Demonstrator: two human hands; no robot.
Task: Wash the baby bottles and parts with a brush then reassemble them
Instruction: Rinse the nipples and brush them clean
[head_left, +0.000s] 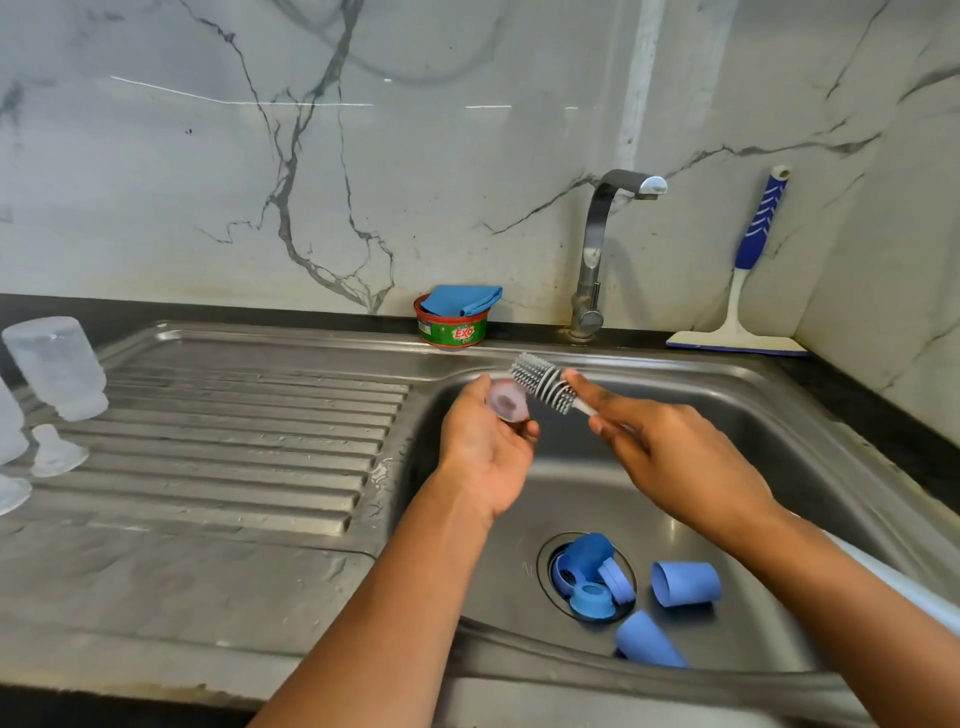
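While held over the sink (753, 415), brush (543, 385) sits beside teat (506, 402).
Left hand (483, 457) curls fingers round teat; right hand (675, 457) clamps brush handle, bristles toward ten o'clock.

Above the sink basin (810, 467), the left hand (483, 447) pinches a clear silicone nipple (506, 401). The right hand (670, 452) grips a grey bottle brush (543, 388), its bristled head against the nipple. Inside the basin, blue collars (592, 600) crowd the drain, with two blue caps (685, 583) just beside them. Left of the basin, an upturned clear bottle (57, 366) stands on the drainboard (234, 441). Behind the basin stand the faucet (592, 260) and an Exo tub (452, 330).
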